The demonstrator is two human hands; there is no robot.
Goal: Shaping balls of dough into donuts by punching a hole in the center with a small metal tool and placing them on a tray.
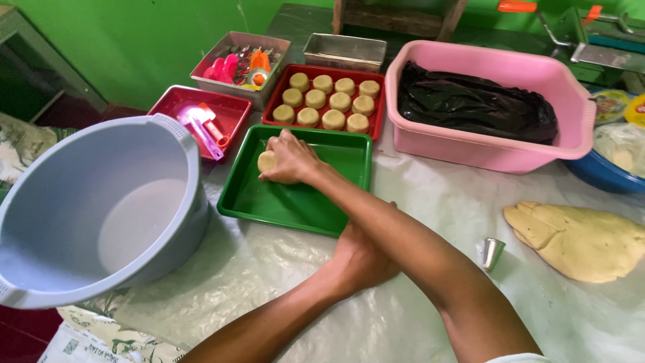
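The right hand [290, 161] reaches across the body and into the green tray [336, 195]. Its grip is closed over a round dough piece [266, 161], fingers curled on top, pressing it to the tray floor near the tray's far left corner. The rest of that tray lies bare, toward the body from the grip.

The left hand [363, 259] rests on the plastic-covered tabletop [416, 316], just short of the green tray's near edge and under the crossing right forearm. The forearm hides most of it; I cannot tell whether its grip is open or shut, or whether it has hold of anything.

Just beyond the right grip stands a red tray [379, 107] with ten dough rounds [332, 119] in rows. To the grip's left lie a second red tray [181, 101] with plastic tools [205, 128], and nearer the body a big grey basin [101, 208]. Right of the grip sits a pink tub [497, 151] lined with a black bag [477, 104]. Well to the right of the left hand lie a metal cutter [492, 252] and a flat dough sheet [584, 238].
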